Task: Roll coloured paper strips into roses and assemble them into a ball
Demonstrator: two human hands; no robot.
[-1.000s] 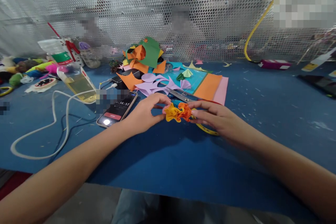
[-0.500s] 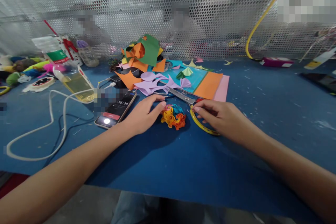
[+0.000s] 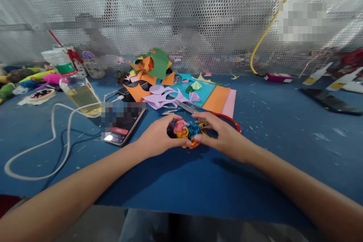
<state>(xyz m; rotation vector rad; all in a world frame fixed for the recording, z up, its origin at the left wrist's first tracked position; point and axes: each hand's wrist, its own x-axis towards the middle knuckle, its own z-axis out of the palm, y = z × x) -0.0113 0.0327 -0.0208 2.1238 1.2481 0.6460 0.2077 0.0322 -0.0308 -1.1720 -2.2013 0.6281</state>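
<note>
A bundle of curled paper flowers [image 3: 193, 130] in pink, yellow, orange and blue sits between my hands on the blue table. My left hand [image 3: 157, 138] curves round its left side, thumb in front. From the right, my right hand [image 3: 224, 134] grips it, thumb and fingertips against the paper. Just behind lie scissors [image 3: 185, 107], blades pointing to the far left. One red handle loop shows past my right hand; the rest of the handles is mostly hidden.
A phone [image 3: 124, 124] and a looped white cable [image 3: 53, 140] lie left, beside a tilted bottle [image 3: 83, 96] of yellowish liquid. Paper scraps [image 3: 161, 96] and coloured sheets [image 3: 217, 98] are piled behind. A dark tablet-like object [image 3: 330, 100] lies right, before a perforated metal screen [image 3: 227, 19].
My right hand has left the scissors' handle and moved onto the paper flowers. My left hand has closed round them too. The scissors have shifted, and their red handle now shows. The view has turned slightly.
</note>
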